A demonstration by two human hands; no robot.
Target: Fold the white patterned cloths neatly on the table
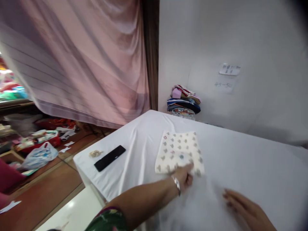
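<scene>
A folded white cloth (179,144) with a small grey print lies flat on the white-covered table. My left hand (184,178), wearing a silver bracelet, is at its near edge with the fingers curled in. Thin, see-through film, apparently clear plastic (192,205), shows faintly below that hand; its outline is blurred. My left fingers seem closed on this film. To the right, my right hand (247,208) hovers over the table, apart from the cloth. Motion smears its fingers, so what they hold, if anything, cannot be made out.
A black phone-like slab (110,158) and a small beige bundle (95,153) lie on the table's left. Folded clothes (184,101) are stacked by the wall at the back. A pink curtain (96,57) hangs behind. Plastic bags (40,155) and scraps litter the floor at left.
</scene>
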